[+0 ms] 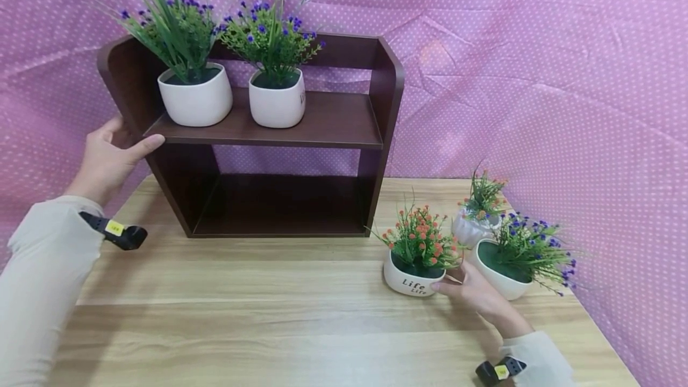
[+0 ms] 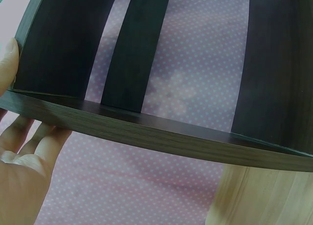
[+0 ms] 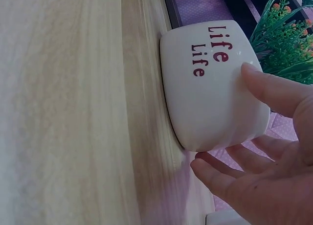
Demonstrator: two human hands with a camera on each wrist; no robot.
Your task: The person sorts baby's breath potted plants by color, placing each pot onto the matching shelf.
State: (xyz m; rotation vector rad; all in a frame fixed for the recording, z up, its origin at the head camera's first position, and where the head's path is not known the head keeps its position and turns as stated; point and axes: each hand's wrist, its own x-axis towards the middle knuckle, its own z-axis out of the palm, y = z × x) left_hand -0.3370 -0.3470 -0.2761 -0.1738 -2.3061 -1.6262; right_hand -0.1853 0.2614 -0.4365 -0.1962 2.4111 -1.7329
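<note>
My left hand grips the left side panel of a dark brown two-tier shelf. Its thumb lies on the panel's front edge, and in the left wrist view the fingers reach round the outer face. At the right, my right hand holds a white flowerpot with orange flowers and "Life Life" lettering. In the right wrist view the thumb presses the pot's lettered front near the rim, with the fingers curved round its side. This pot stands upright on the wooden table.
Two white pots with purple flowers stand on the upper tier. Right of my right hand is another purple-flowered pot, tilted in view, with a small ribbed orange-flowered pot behind it. Pink dotted cloth hangs behind the table.
</note>
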